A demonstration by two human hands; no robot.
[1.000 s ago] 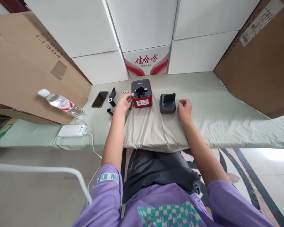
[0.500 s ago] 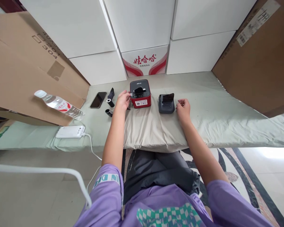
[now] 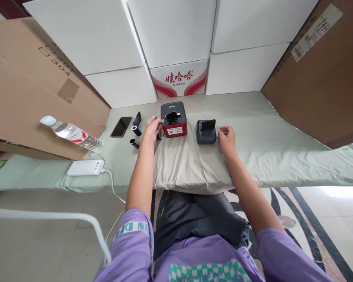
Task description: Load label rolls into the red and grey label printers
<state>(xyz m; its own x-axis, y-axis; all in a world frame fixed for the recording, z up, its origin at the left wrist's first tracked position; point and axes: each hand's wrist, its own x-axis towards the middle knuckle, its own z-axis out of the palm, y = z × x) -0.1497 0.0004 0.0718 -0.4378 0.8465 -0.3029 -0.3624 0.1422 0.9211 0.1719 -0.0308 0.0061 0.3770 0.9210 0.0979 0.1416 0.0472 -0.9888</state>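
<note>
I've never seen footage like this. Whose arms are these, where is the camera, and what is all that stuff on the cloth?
There is no machine here: the camera sits on a person's head and looks down, so the arms reaching forward are that person's own. The left hand touches the left side of a small red and black printer-like box. The right hand rests on the green cloth, just right of a dark grey device, holding nothing that I can see. Left of the red box lie small black rolls, a phone, a water bottle and a white power bank with a cable.
</note>
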